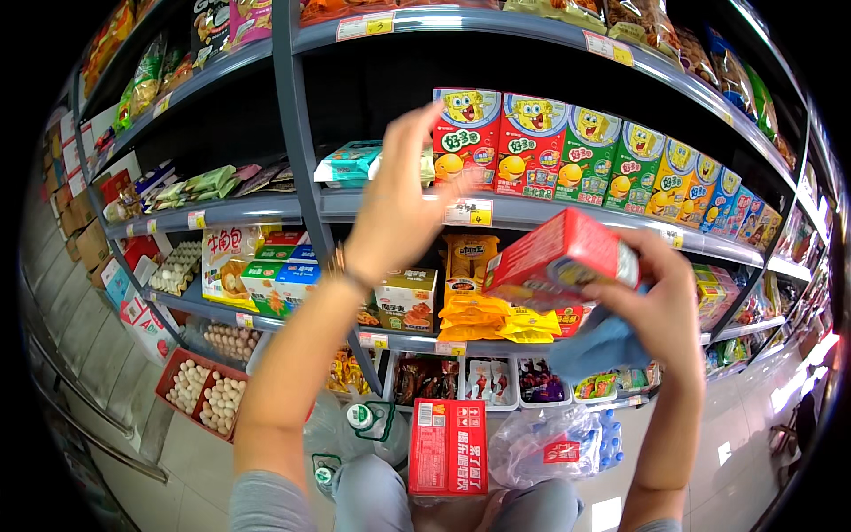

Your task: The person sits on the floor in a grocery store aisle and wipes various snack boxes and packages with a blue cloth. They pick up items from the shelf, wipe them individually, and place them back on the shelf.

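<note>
My right hand (655,286) grips a red snack box (562,259) by its right end, tilted in front of the middle shelf. A blue cloth (602,346) hangs beneath that hand. My left hand (402,193), blurred and with fingers spread, is raised before the shelf with nothing in it. Just right of it, a red cartoon-printed box (467,139) stands upright at the left end of a row, with another red one (532,146) beside it, then green (590,156), yellow and blue boxes. Turquoise snack packs (349,161) lie left of the row, partly behind my left hand.
A grey shelf post (299,133) rises left of my left hand. The lower shelf holds orange packets (472,266) and snack cartons (405,299). Near my knees are a large red carton (449,449), plastic jugs (372,425) and wrapped bottles (552,445). A red crate (199,392) holds eggs.
</note>
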{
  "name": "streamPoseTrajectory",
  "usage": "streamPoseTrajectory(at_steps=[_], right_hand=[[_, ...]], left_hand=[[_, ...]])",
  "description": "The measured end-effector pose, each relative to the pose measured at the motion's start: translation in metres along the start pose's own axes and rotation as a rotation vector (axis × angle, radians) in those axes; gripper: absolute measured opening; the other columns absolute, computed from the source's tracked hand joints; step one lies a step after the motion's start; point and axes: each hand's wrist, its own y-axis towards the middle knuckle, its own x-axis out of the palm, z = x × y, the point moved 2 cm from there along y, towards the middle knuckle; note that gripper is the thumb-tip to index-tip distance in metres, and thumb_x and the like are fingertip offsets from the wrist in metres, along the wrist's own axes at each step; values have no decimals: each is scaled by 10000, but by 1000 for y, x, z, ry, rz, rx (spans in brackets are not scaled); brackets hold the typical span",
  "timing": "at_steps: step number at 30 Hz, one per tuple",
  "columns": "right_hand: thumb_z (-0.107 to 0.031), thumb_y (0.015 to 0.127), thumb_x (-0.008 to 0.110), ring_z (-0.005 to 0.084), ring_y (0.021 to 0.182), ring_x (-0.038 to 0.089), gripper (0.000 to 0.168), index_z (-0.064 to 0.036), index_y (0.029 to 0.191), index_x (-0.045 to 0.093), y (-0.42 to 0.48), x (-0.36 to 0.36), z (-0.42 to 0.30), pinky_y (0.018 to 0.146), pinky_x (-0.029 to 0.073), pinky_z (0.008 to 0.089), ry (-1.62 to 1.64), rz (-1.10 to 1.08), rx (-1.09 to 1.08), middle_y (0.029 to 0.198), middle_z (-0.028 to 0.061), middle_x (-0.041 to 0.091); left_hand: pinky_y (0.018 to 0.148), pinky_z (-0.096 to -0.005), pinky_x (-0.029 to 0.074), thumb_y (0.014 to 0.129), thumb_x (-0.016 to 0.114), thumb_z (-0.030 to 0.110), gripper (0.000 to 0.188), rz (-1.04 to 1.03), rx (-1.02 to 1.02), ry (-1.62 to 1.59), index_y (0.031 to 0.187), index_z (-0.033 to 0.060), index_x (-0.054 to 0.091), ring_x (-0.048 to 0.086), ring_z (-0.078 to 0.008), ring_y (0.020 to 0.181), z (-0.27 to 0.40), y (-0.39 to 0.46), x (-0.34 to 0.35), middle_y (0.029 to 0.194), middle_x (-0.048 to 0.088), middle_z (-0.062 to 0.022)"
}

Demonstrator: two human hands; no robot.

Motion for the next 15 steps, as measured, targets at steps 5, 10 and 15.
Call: streamPoseTrajectory(at_steps=[5, 10, 15], right_hand=[[-32, 702, 790, 109, 915, 628, 496, 25, 1162, 613, 50, -14, -22, 824, 513, 270, -8, -62, -104, 974, 64, 678], [-83, 752, 764, 91, 911, 610, 475, 16, 1185, 598, 83, -8, -37, 833, 504, 256, -41, -79, -207, 997, 52, 663], [-90, 791, 728, 100, 908, 617, 472, -5, 1231, 581, 113, 4, -40, 815, 515, 262, -66, -77, -398, 1025, 49, 658]], left_hand=[[1030, -400, 435, 877, 705, 291, 653, -300, -102, 97, 1449, 167, 416, 471, -322, 1283, -77, 93, 3, 1394, 468, -187], [975, -361, 500, 888, 693, 208, 526, -517, -175, -80, 1373, 131, 504, 574, -244, 1166, -101, 120, 17, 1284, 570, -148], [911, -349, 533, 911, 651, 139, 366, -430, -148, -159, 1269, 95, 590, 587, -210, 1136, -110, 119, 23, 1232, 616, -116]])
